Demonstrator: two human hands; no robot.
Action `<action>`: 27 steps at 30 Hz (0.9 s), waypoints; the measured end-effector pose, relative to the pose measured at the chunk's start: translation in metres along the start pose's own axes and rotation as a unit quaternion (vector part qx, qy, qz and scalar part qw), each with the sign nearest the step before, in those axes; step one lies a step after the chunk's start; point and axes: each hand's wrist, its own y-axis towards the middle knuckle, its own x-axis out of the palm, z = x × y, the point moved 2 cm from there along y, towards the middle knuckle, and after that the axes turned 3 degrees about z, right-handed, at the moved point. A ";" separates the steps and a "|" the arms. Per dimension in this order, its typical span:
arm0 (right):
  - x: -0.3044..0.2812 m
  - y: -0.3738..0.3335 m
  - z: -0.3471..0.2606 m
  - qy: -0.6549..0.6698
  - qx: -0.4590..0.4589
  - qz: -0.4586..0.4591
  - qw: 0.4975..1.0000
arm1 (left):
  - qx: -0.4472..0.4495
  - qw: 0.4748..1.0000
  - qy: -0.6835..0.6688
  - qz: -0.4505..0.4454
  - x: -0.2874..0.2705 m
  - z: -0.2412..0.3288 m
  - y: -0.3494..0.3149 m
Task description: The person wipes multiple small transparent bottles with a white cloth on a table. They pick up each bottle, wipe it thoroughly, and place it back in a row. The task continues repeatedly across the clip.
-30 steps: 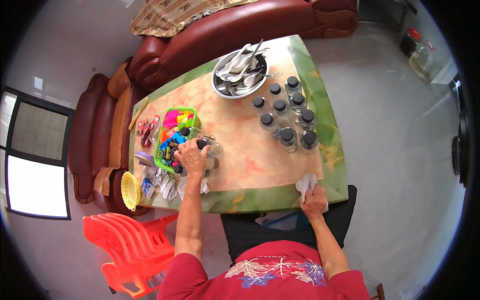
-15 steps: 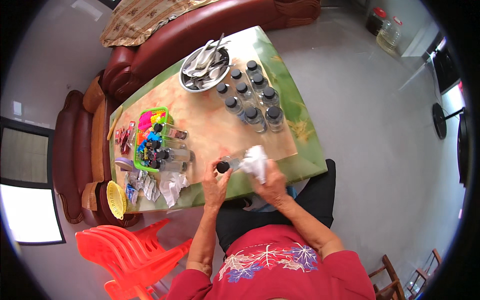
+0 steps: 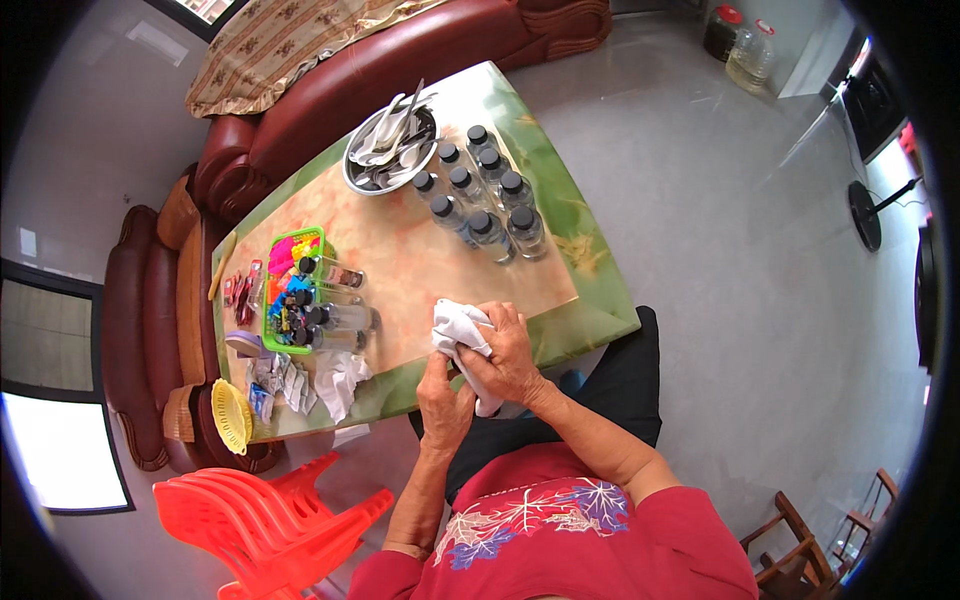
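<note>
Over the table's near edge, my right hand (image 3: 507, 362) grips a white cloth (image 3: 460, 326), bunched up and hanging down between my hands. My left hand (image 3: 444, 408) is closed just below and beside it, fingers curled around a small bottle that the cloth and fingers almost wholly hide. Farther off, several clear bottles with black caps (image 3: 487, 232) stand upright in a group. To the left, more capped bottles (image 3: 343, 317) lie on their sides, resting across a green basket (image 3: 318, 236) of colourful small items.
A metal bowl of spoons and other utensils (image 3: 350, 180) stands at the table's far side. Crumpled tissue (image 3: 341, 381), small packets (image 3: 292, 383) and a yellow basket (image 3: 232, 415) lie at the left edge. Stacked red plastic chairs (image 3: 262, 522) stand near left; a sofa (image 3: 340, 88) borders the table.
The cloth in my right hand has moved left onto the bottle, covering it and its black cap. My left hand has come slightly nearer my body. The whole view has shifted a little.
</note>
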 end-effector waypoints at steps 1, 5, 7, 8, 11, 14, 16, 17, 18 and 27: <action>-0.001 -0.001 0.003 0.026 0.012 -0.001 1.000 | 0.004 1.000 0.010 -0.008 -0.002 -0.002 -0.003; 0.021 -0.024 0.064 0.349 0.284 0.032 0.892 | 0.059 0.998 -0.010 -0.021 -0.006 0.020 -0.001; 0.006 -0.023 0.043 0.315 0.248 0.013 0.916 | -0.013 0.994 -0.110 -0.005 -0.008 0.023 0.000; 0.003 -0.027 0.035 0.295 0.204 0.030 0.933 | -0.064 0.980 -0.188 0.010 -0.008 0.018 0.000; -0.007 -0.046 -0.003 0.262 0.140 0.062 0.953 | -0.125 0.931 -0.335 0.074 -0.003 0.019 0.003; -0.020 -0.035 -0.029 0.092 -0.005 0.075 0.993 | -0.143 0.900 -0.395 0.117 0.008 0.019 0.001; -0.012 -0.029 -0.023 0.193 0.113 0.118 0.968 | -0.120 0.897 -0.407 0.125 0.016 0.027 0.000; -0.013 -0.024 -0.018 0.195 0.116 0.100 0.969 | -0.109 0.895 -0.412 0.130 0.020 0.030 0.000; -0.014 -0.015 -0.012 0.198 0.120 0.082 0.970 | -0.105 0.890 -0.421 0.141 0.022 0.031 0.001; -0.020 -0.007 -0.023 0.134 0.094 -0.005 0.987 | -0.058 0.831 -0.508 0.219 -0.011 0.038 0.031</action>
